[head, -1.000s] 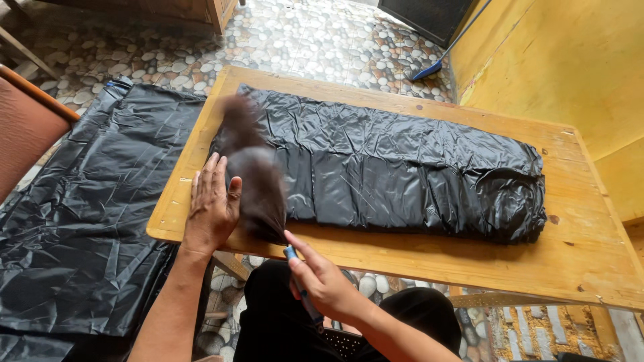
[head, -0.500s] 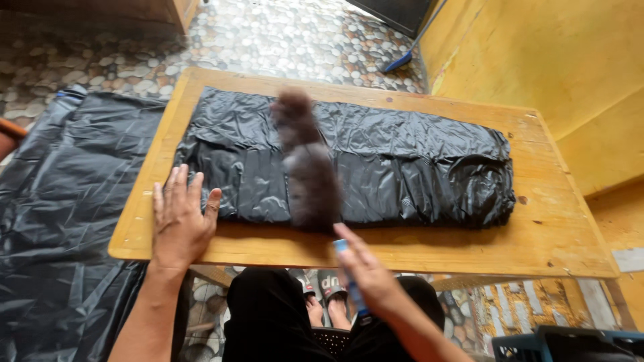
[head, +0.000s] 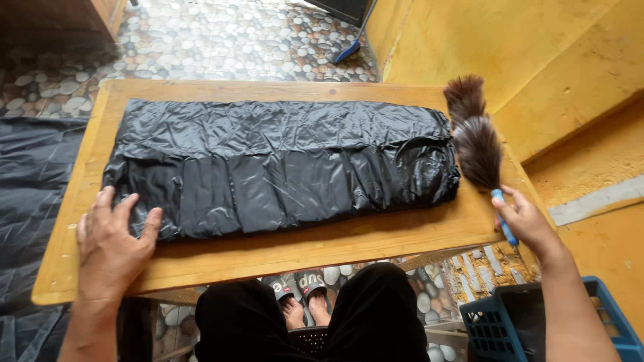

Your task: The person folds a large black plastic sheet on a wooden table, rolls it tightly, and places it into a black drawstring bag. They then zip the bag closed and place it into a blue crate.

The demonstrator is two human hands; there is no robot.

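Gripping duster (head: 477, 149) by its blue handle, right hand (head: 526, 222) is holding it at bag's (head: 282, 164) right end; left hand (head: 111, 245), flat and open, is pinning bag's near-left corner on counter (head: 322, 243). Sweep looks about done.

A folded plastic sheet (head: 282, 164) lies lengthwise on a low wooden table (head: 282, 251), covering most of its top. The left hand (head: 114, 245) rests flat on the table's near left corner, fingertips touching the sheet's near left edge. The right hand (head: 526, 221) is at the table's right end, gripping the handle of a feather duster (head: 475, 144) whose head lies just beside the sheet's right end. Another plastic sheet (head: 30, 181) lies on the floor to the left. A basket (head: 500, 328) sits at the near right, below the table.
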